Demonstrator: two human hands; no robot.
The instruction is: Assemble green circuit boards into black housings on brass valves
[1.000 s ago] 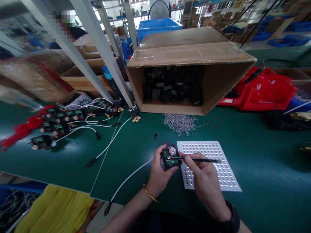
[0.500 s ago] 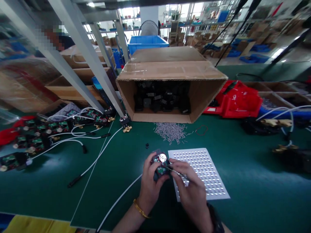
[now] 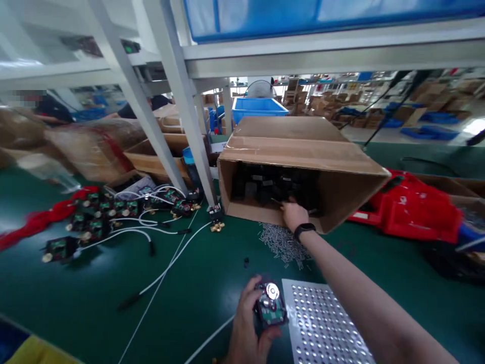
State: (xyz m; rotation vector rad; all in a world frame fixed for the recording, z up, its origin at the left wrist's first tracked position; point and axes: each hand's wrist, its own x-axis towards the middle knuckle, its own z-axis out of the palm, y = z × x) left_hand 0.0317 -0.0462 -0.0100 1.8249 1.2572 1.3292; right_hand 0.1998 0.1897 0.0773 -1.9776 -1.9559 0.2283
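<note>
My left hand [image 3: 245, 328] is closed around a small black module [image 3: 270, 305] with a green circuit board and a round silver disc, held just above the green bench at the bottom centre. A white cable [image 3: 206, 341] trails from it. My right hand [image 3: 293, 214] reaches far forward into the mouth of a cardboard box [image 3: 303, 156] lying on its side, which is full of black parts [image 3: 273, 186]. Its fingers are inside the box among the parts and I cannot see whether they hold anything. A black watch [image 3: 304, 230] sits on that wrist.
A white perforated tray [image 3: 322, 323] lies right of the module. Small metal pins [image 3: 282, 243] are heaped before the box. Finished boards with white cables [image 3: 113, 215] spread at left. Red bins [image 3: 413, 212] stand right. Grey frame posts [image 3: 189, 121] rise left of the box.
My right hand has left the module and stretched forward into the cardboard box; the thin tool it held is no longer visible. My view has tilted upward. The left hand still holds the module.
</note>
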